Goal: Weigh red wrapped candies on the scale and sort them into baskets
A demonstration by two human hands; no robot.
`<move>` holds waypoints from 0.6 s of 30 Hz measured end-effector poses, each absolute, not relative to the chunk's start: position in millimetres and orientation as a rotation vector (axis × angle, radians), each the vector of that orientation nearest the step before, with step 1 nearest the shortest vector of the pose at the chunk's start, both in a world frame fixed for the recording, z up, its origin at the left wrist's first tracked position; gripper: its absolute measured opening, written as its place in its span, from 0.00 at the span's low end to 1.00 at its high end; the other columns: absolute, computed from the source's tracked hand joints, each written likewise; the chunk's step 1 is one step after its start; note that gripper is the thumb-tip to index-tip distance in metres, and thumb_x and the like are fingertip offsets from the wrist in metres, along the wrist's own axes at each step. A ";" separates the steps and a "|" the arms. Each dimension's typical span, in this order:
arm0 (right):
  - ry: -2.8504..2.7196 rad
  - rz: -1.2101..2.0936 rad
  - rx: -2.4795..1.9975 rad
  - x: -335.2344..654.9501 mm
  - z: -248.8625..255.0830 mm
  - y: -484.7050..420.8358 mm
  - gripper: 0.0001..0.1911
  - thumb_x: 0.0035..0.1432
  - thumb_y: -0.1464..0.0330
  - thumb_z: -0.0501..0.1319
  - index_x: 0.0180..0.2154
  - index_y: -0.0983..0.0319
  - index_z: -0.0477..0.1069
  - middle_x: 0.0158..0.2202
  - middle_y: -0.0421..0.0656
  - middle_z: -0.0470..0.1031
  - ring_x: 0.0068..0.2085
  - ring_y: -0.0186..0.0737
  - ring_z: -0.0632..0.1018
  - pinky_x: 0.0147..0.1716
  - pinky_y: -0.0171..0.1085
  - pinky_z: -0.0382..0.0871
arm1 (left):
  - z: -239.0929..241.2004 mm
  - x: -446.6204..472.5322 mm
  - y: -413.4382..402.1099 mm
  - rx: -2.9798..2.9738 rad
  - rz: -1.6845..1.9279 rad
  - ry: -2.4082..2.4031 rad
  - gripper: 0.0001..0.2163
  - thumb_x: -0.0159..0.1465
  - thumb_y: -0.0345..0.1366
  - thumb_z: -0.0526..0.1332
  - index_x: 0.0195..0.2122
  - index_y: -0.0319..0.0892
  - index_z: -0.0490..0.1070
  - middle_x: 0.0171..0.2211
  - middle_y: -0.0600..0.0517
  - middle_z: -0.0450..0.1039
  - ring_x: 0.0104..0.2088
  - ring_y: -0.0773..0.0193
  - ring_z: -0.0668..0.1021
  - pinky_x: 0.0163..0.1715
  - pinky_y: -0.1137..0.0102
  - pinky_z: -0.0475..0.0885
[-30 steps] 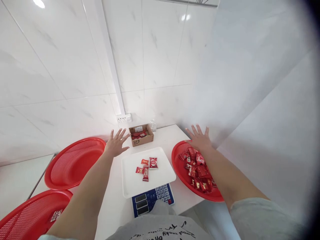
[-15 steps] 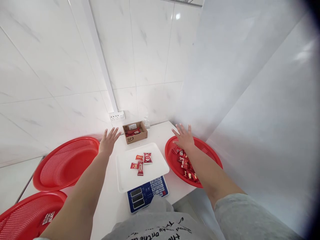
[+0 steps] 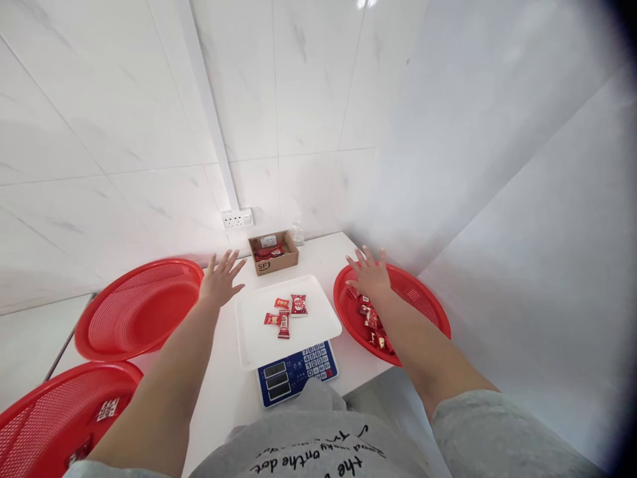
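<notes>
A: Take the white tray [image 3: 318, 325] as the clock's centre, with twelve toward the wall. Where are the hands?

B: The left hand [image 3: 219, 282] is near ten o'clock, beside the rim of a red basket [image 3: 124, 338] at nine. The right hand [image 3: 372, 277] is at two, above the far part of another red basket [image 3: 423, 299] at three. I cannot tell whether it touches that one.

A: And the fingers?

B: Spread apart on both hands, with nothing between them.

A: Where are the packets?

B: Four small wrapped packets [image 3: 284, 322] lie on the tray, close together. More red packets [image 3: 371, 318] sit in the basket at three, partly hidden by the right forearm. The cardboard box [image 3: 276, 265] at twelve has some too.

A: What is under the tray?

B: A blue scale [image 3: 298, 372], its keypad showing at six, on the white tabletop [image 3: 318, 259].

A: Which step is this, then?

B: A pause with empty hands, I'd judge; no packet is being gripped or shifted.

A: What would a pick call for?

B: Lowering the right hand into its basket and bringing its fingers together on one packet.
</notes>
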State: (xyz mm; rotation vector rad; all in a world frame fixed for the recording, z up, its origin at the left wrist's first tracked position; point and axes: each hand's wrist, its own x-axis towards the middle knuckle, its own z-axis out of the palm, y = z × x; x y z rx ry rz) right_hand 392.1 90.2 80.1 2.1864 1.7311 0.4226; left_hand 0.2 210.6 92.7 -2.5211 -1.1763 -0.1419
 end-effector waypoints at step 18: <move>1.834 0.265 2.202 385.9 83.5 113.2 0.37 0.58 0.49 0.45 0.64 0.55 0.38 0.67 0.44 0.33 0.64 0.53 0.30 0.53 0.63 0.15 | 94.5 -29.3 218.4 -2.476 -0.083 -1.288 0.27 0.64 0.47 0.44 0.64 0.44 0.46 0.66 0.49 0.39 0.65 0.56 0.39 0.59 0.49 0.28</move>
